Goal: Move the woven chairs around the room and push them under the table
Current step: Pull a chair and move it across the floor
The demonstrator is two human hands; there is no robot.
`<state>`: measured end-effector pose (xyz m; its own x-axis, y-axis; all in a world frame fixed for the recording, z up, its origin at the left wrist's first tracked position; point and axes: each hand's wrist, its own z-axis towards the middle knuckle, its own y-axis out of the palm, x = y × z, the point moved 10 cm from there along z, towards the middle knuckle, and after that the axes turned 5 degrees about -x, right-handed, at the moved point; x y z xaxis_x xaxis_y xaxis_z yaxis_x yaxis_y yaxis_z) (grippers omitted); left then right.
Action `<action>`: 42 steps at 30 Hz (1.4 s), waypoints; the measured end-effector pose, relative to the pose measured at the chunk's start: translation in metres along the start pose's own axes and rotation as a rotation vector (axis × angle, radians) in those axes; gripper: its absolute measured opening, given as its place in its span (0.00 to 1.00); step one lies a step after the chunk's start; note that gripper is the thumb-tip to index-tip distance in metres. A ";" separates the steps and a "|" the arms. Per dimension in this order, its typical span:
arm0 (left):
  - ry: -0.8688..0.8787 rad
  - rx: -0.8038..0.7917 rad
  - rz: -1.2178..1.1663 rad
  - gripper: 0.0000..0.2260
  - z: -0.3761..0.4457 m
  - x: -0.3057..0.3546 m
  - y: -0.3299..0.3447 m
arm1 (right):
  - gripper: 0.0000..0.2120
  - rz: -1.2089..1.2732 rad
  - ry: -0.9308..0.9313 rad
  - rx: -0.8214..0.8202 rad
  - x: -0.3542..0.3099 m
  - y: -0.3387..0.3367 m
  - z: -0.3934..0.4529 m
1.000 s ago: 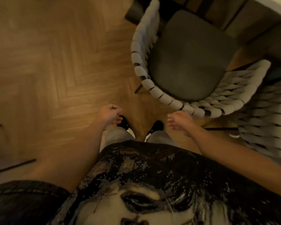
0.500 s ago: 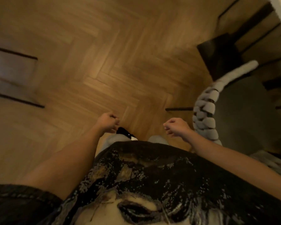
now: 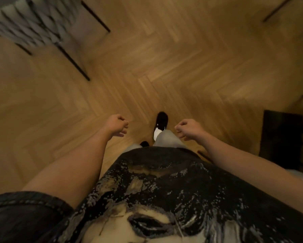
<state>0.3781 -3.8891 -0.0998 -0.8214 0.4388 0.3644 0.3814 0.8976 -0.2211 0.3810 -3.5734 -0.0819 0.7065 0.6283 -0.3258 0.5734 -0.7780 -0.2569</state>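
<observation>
A grey woven chair [image 3: 22, 23] with thin black legs stands at the top left, blurred by motion and cut off by the frame edge. My left hand [image 3: 116, 125] is curled into a loose fist in front of my waist, holding nothing. My right hand [image 3: 188, 128] is also curled shut and empty, level with the left. Both hands hang over bare floor, far from the chair. The table is out of sight.
Herringbone wood floor [image 3: 164, 58] fills the middle of the view. A dark block-shaped furniture base [image 3: 280, 139] stands at the right edge. A thin black leg [image 3: 276, 9] crosses the top right corner. One of my feet [image 3: 162, 120] is stepped forward.
The view has swung left: the woven chairs by my right side have left the frame, and another woven chair has come in at the top left. Both hands stay curled and empty.
</observation>
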 end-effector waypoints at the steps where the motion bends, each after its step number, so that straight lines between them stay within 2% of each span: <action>1: -0.015 0.019 -0.022 0.02 0.004 0.000 -0.013 | 0.05 -0.027 -0.014 -0.004 -0.019 -0.004 0.008; 9: -0.103 0.125 -0.253 0.05 0.027 0.020 -0.094 | 0.06 -0.250 -0.116 -0.068 -0.167 -0.031 0.075; 19: -0.079 0.246 -0.461 0.05 0.062 0.078 -0.195 | 0.06 -0.601 -0.229 -0.102 -0.349 -0.046 0.136; 29: -0.027 0.242 -0.508 0.05 0.126 0.123 -0.336 | 0.05 -0.718 -0.256 -0.119 -0.526 -0.013 0.186; 33: -0.019 0.255 -0.490 0.01 0.140 0.142 -0.392 | 0.05 -0.725 -0.263 -0.111 -0.587 0.002 0.199; 40: 0.046 0.383 -0.486 0.03 0.159 0.179 -0.479 | 0.09 -0.819 -0.341 -0.143 -0.682 0.029 0.219; 42: 0.073 0.451 -0.517 0.03 0.164 0.189 -0.501 | 0.06 -0.854 -0.393 -0.157 -0.713 0.034 0.222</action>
<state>-0.0376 -4.2632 -0.0685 -0.8135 -0.0247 0.5811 -0.2781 0.8940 -0.3513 -0.1950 -4.0494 -0.0601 -0.1505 0.9150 -0.3743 0.9004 -0.0295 -0.4341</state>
